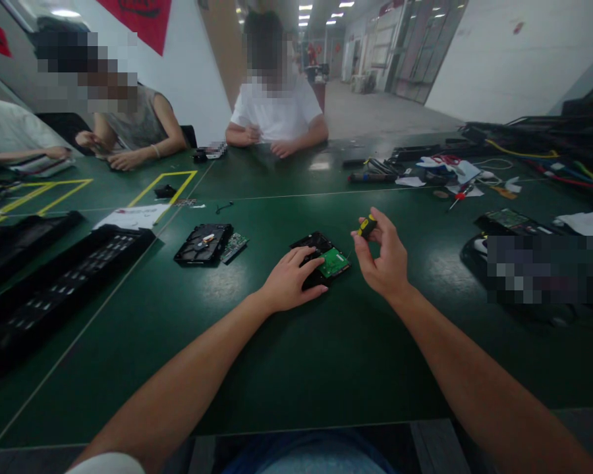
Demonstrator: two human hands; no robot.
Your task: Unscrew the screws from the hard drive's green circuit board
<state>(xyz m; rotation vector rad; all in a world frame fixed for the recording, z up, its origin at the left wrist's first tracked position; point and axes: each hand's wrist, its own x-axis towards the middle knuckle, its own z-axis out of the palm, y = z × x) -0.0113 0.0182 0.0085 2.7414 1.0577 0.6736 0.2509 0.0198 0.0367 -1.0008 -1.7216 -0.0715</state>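
A hard drive [314,242] with a green circuit board [334,263] on its upper face lies on the table in front of me. My left hand [296,278] holds it from the left, fingers over the top and thumb along the near side. One fingertip touches the green board. Just right of the drive, my right hand [383,253] is raised and closed on a small screwdriver [367,226] with a yellow and black handle. Its thin shaft points down toward the board's right edge. My left palm and fingers cover part of the drive.
Another hard drive [205,243] sits to the left beside a loose circuit board [234,247]. Long black trays [69,289] lie farther left. A red-tipped screwdriver [460,196], cables and papers are at the right. Co-workers sit across the green table [296,368].
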